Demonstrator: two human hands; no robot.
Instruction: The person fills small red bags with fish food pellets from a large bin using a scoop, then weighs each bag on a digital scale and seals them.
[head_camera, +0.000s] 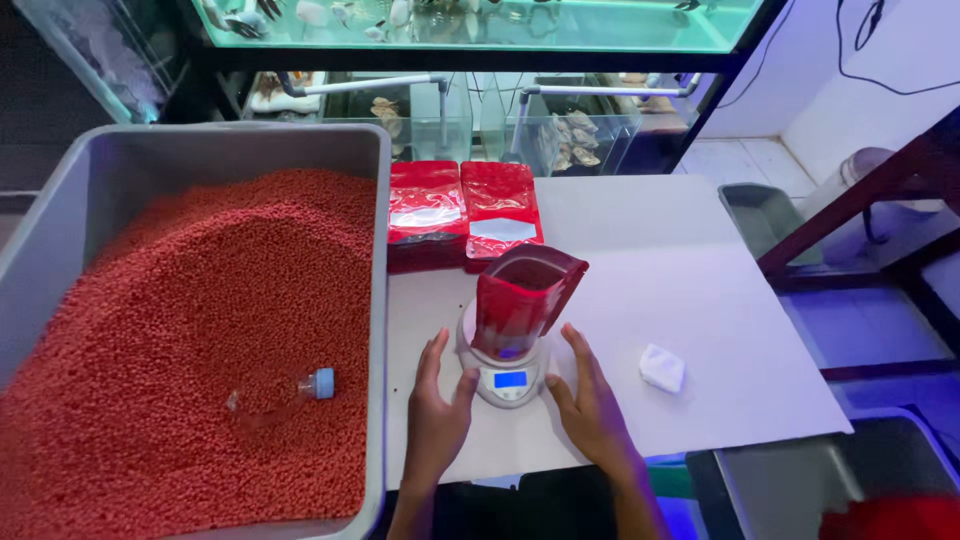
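A red stand-up pouch (522, 298) stands open on a small round scale (505, 374) with a lit blue display. My left hand (437, 412) rests on the white tabletop (690, 300) just left of the scale, thumb touching its edge. My right hand (588, 400) lies to the scale's right, fingers apart. Neither hand holds anything. A large grey bin (230, 145) on the left is heaped with small red pellets (200, 330). A clear plastic bottle with a blue cap (285, 392) lies half sunk in the pellets.
Two filled red pouches (462, 210) lie flat behind the scale. A crumpled white paper (662, 367) sits to the right of my right hand. Glass fish tanks (480, 25) line the back. A grey tub (765, 215) stands on the floor at right.
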